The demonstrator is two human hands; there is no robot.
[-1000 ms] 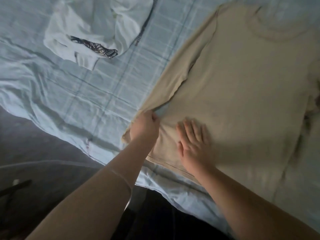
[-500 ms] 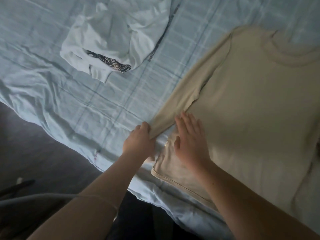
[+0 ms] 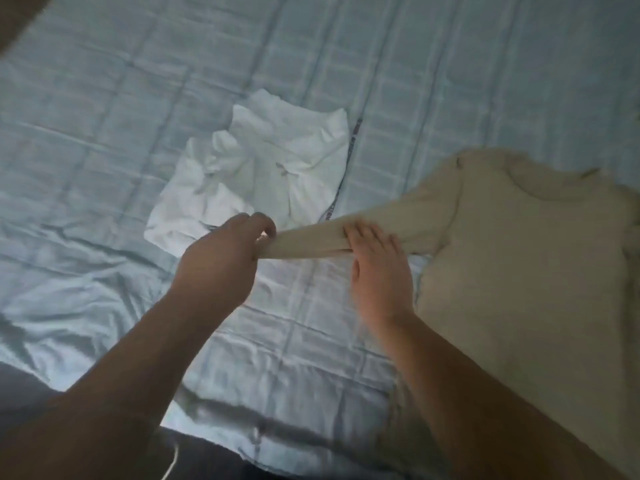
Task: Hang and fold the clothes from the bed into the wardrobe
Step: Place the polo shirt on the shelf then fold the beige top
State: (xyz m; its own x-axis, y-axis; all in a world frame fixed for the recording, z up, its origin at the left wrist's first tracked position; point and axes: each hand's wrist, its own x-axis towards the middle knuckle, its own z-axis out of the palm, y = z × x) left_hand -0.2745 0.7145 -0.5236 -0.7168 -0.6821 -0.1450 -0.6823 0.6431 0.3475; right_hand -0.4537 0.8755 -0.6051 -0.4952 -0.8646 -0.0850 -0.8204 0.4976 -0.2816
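Note:
A beige long-sleeved top lies spread flat on the right half of the bed, neckline toward the far side. Its left sleeve is stretched out sideways toward the middle of the bed. My left hand grips the cuff end of that sleeve, fingers curled round the fabric. My right hand lies flat with straight fingers on the sleeve, closer to the shoulder. A crumpled white garment sits just beyond the sleeve.
The bed is covered by a pale blue checked sheet, wrinkled near its front edge. Dark floor shows at the lower left below the bed edge. A brown surface fills the top left corner.
My left hand has pulled the sleeve out sideways away from the top's body, straightening it. My right hand slid from the hem up onto the sleeve. The view shifted further onto the bed.

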